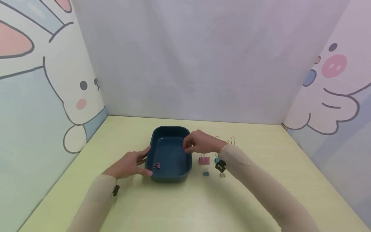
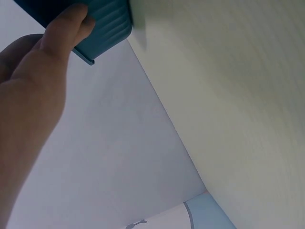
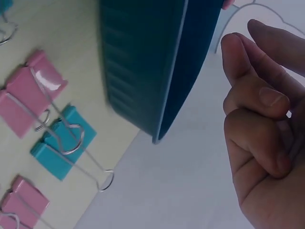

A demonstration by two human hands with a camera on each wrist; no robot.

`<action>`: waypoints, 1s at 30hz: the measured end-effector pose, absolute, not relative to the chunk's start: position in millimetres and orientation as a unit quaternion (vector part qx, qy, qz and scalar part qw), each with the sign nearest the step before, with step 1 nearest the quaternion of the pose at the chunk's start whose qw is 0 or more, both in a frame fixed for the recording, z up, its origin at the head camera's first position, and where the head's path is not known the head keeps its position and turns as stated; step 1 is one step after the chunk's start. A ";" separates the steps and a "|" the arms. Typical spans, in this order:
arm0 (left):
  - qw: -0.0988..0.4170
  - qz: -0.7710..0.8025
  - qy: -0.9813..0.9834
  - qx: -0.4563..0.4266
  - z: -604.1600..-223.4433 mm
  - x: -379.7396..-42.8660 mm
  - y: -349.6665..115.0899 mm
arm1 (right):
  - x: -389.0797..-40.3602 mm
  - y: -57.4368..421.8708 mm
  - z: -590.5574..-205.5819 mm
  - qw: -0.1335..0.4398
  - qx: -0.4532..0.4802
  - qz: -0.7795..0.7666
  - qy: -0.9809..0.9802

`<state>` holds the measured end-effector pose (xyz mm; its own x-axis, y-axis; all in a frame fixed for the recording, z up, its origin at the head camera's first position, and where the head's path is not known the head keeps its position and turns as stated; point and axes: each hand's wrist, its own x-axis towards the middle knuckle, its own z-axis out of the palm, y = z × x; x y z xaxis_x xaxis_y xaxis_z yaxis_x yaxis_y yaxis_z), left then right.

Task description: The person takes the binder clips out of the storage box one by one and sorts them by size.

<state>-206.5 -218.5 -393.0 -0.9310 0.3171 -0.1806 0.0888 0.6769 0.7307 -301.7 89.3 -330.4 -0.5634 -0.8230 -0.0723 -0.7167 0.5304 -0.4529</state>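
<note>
A dark blue rectangular tray (image 1: 171,154) stands on the table. My left hand (image 1: 130,163) holds its left side, with the thumb at the near corner and fingertips along the rim. In the left wrist view that hand (image 2: 45,62) lies against the ribbed outer wall (image 2: 107,28). One small pink binder clip (image 1: 157,165) lies inside the tray, near its left front corner. Above the right rim hovers my right hand (image 1: 200,141), its fingers loosely bent; in the right wrist view nothing shows between the fingertips (image 3: 236,47).
Right of the tray lie several binder clips: a large pink one (image 1: 204,160), a small blue one (image 1: 206,173), a small yellowish one (image 1: 222,175) and others partly hidden under my right arm. A grey curtain (image 1: 197,64) closes off the back; printed panels flank both sides.
</note>
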 end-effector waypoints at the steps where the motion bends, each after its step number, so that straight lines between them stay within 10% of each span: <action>1: 0.148 0.387 0.903 0.113 -393.0 -206.9 -218.3 | -301.6 84.5 -328.6 0.142 -0.449 -0.186 0.862; 30: 0.136 0.369 0.909 0.140 -389.8 -205.8 -217.2 | -301.3 -37.3 -346.1 0.190 -0.492 -0.090 0.845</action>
<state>-205.8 -217.2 -389.8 -0.9239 0.3547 -0.1439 0.1540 0.6886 0.7086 -301.3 -37.3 -346.1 -0.4439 -0.8654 -0.2325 -0.7965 0.4999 -0.3400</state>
